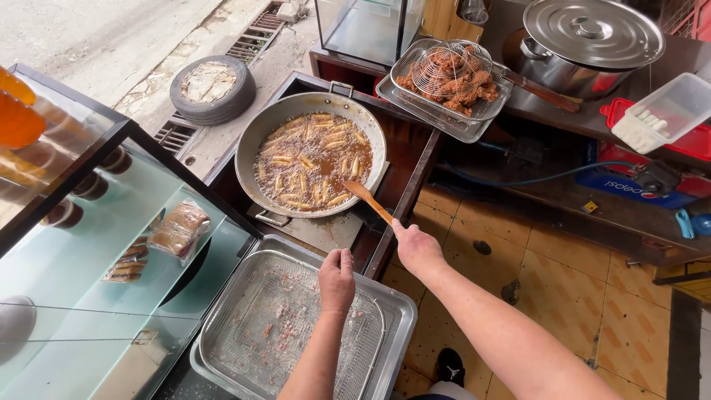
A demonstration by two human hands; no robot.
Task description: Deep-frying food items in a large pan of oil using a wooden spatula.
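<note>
Head view: right hand (416, 248) outstretched, fingers around wooden spatula (368, 201)

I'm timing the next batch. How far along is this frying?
Done: a browned batch drains in the wire basket. In hand: the right hand holds a wooden spatula in the pan of pale strips. Left: the mesh tray under the left hand holds only crumbs.

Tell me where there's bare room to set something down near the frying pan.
Best: the wire rack in the near tray, bare except crumbs, left of the left hand. The frying pan is full; the far tray holds fried pieces. The right hand holds a wooden spatula.
</note>
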